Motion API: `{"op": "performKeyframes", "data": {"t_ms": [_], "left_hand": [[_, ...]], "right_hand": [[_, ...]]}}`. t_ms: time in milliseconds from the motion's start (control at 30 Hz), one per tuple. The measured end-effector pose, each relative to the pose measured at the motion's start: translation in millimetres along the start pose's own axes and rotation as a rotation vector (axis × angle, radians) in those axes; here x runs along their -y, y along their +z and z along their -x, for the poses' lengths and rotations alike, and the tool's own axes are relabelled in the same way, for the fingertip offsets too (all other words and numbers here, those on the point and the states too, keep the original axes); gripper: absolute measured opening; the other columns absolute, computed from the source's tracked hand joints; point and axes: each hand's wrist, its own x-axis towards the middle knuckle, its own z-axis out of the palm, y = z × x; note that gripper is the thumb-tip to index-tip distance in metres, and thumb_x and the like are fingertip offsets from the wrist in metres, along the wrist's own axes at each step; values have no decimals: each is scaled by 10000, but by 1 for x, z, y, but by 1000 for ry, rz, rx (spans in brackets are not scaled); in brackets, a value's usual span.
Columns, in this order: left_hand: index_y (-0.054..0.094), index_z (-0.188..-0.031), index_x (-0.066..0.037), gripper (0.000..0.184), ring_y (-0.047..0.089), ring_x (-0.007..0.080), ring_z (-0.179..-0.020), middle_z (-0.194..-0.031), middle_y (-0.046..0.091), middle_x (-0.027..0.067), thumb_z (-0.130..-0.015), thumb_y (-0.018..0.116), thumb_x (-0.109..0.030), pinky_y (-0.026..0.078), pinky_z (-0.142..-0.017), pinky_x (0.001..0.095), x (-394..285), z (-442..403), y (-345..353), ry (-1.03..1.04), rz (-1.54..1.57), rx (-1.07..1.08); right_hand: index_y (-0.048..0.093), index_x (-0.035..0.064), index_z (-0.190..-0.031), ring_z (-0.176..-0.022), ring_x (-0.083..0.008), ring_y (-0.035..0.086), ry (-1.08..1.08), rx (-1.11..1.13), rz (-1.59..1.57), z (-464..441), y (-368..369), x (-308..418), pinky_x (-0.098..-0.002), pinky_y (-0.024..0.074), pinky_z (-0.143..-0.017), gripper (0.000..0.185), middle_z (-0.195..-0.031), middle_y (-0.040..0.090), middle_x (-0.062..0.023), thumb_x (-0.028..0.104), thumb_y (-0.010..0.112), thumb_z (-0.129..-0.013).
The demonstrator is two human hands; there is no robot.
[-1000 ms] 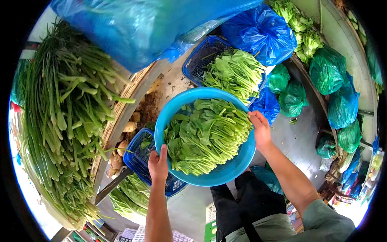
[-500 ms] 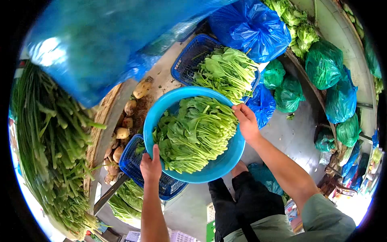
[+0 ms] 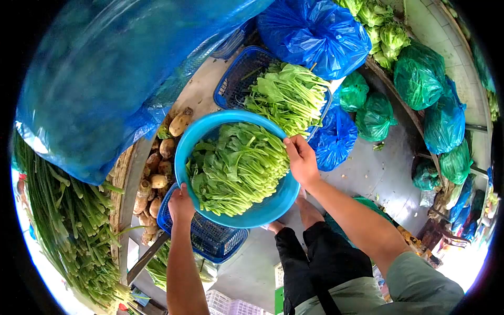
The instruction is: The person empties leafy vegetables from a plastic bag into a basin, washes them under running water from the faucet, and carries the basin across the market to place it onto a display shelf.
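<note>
A round light-blue plastic basin [image 3: 262, 211] is held up between my two hands. Inside it lies a heap of leafy greens [image 3: 236, 170], their pale stems pointing right. My left hand [image 3: 181, 203] grips the basin's lower-left rim, thumb on top. On the right rim, my right hand [image 3: 303, 160] is closed with thumb and fingers over the edge. Just beyond the basin, a dark-blue basket [image 3: 229, 86] holds another pile of similar greens [image 3: 289, 97]. Partly covered by the basin and my left hand is a second blue basket [image 3: 220, 242].
A large blue plastic sheet [image 3: 115, 79] hangs at upper left above long green stalks [image 3: 63, 226]. Brown root vegetables [image 3: 157, 181] lie left of the basin. Tied blue bags [image 3: 320, 37] and green bags [image 3: 375, 118] stand at the right. Leafy heads [image 3: 388, 39] sit at the top.
The basin with its greens has shifted left and slightly up in view, both hands still on its rim. The hanging blue sheet now reaches lower at the left.
</note>
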Motion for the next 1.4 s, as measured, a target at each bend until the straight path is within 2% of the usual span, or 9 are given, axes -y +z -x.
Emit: {"op": "performKeyframes", "data": {"t_ms": [300, 433, 533, 633, 700, 733, 867, 933, 1400], "left_hand": [[611, -769, 2, 553, 640, 462, -727, -715, 631, 248, -1056, 494, -456, 464, -653, 555, 3, -7, 8, 88, -51, -46], [671, -1011, 21, 494, 741, 352, -794, -822, 719, 235, -1058, 494, -437, 578, -664, 466, 4, -5, 9, 11, -92, -4], [652, -1169, 40, 533, 680, 395, -1119, -1161, 712, 215, -1034, 525, -460, 526, -945, 504, -32, 30, -8, 8, -125, 43], [540, -1378, 50, 619, 636, 457, -1131, -1213, 663, 279, -1032, 545, -463, 514, -957, 506, -27, 55, 7, 149, 46, -214], [387, -1514, 45, 741, 476, 463, -1363, -1487, 467, 301, -1029, 545, -492, 439, -1104, 482, -33, 70, 14, 87, 54, -162], [350, -1545, 13, 783, 370, 461, -1431, -1560, 362, 283, -1023, 514, -549, 380, -1151, 506, -36, 79, 18, 216, 55, -257], [276, -1620, -143, 842, 103, 441, -1552, -1686, 148, 202, -1002, 383, -705, 188, -1245, 579, -70, 99, 26, 423, -205, -187], [269, -1626, -203, 814, 86, 437, -1557, -1694, 150, 171, -999, 388, -709, 159, -1248, 588, -74, 88, 45, 440, -257, -144], [368, -1594, -259, 754, 191, 400, -1541, -1665, 298, 99, -997, 350, -719, 138, -1263, 538, -82, 53, 56, 399, -286, -4]], "right_hand": [[552, 7, -882, -595, -211, 448, -80, -24, 112, -4, 0, -10, -383, 414, -574, 332, -646, 496, -141, 296, 617, -1032], [546, 7, -900, -608, -255, 492, -103, -12, 174, -5, -2, -10, -410, 440, -605, 358, -674, 530, -169, 332, 597, -1041], [550, 2, -931, -649, -317, 548, -80, 4, 220, -3, -2, -9, -446, 461, -649, 367, -711, 555, -205, 347, 564, -1054], [559, -10, -989, -741, -378, 601, -41, -2, 281, 2, -2, -4, -470, 481, -719, 377, -786, 592, -231, 360, 538, -1063], [562, -13, -1034, -877, -398, 624, -98, -62, 171, 7, -2, -3, -454, 488, -805, 372, -920, 629, -250, 357, 535, -1063], [591, 1, -1148, -1066, -410, 595, -217, -92, 220, 9, -2, -1, -464, 459, -949, 364, -1134, 628, -255, 349, 560, -1044], [596, 27, -1261, -1235, -417, 525, -764, -262, 525, 49, 8, 47, -499, 395, -1058, 410, -1274, 589, -235, 342, 616, -1001], [562, 39, -1379, -1348, -421, 465, -926, 105, 755, 57, 20, 60, -527, 353, -1108, 574, -1389, 552, -218, 399, 665, -944], [500, 100, -1499, -1432, -331, 437, -498, 453, 1150, 14, 65, 42, -489, 320, -1157, 699, -1561, 472, -158, 517, 569, -941]]}}
